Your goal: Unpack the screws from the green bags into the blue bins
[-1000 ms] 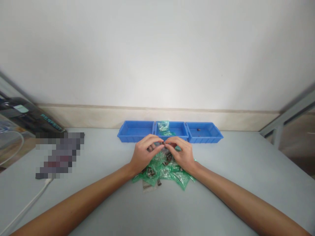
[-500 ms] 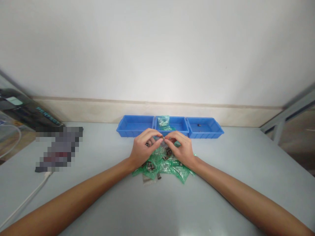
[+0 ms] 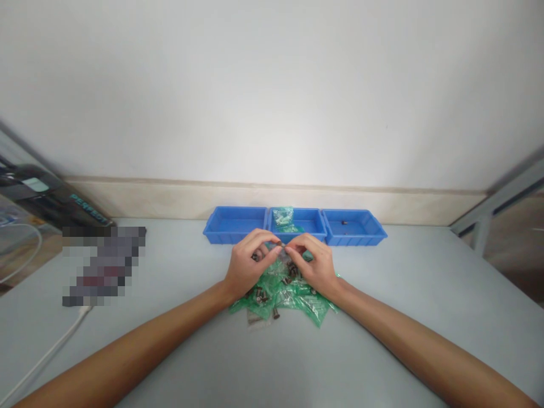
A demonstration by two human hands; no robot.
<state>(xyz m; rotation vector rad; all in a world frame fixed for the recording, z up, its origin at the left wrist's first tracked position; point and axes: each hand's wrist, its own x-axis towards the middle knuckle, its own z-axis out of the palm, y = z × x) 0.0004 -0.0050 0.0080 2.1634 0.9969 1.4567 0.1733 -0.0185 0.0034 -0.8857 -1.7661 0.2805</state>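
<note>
Above a pile of green plastic bags (image 3: 312, 306), my left hand (image 3: 251, 258) and my right hand (image 3: 314, 262) meet fingertip to fingertip. Both are closed in a pinch on a small metal part (image 3: 283, 245), too small and too covered by the fingers to name further. Dark screws (image 3: 260, 294) lie among the bags below, and more dark screws (image 3: 291, 271) show between my hands. A single screw (image 3: 276, 313) lies at the pile's near edge beside a small clear bag (image 3: 258, 319). My fingers hide part of the pile.
Three blue trays stand in a row behind my hands. The left tray (image 3: 238, 222) shows bare, the middle tray (image 3: 312, 218) holds a green bag (image 3: 284, 217), and the right tray (image 3: 361, 226) holds small dark parts. A blurred-out device (image 3: 108, 263) with a white cable (image 3: 51, 351) lies at left.
The whole view has shifted slightly, so everything sits a little lower. Both hands keep their pinch, with the fingertips slightly farther apart.
</note>
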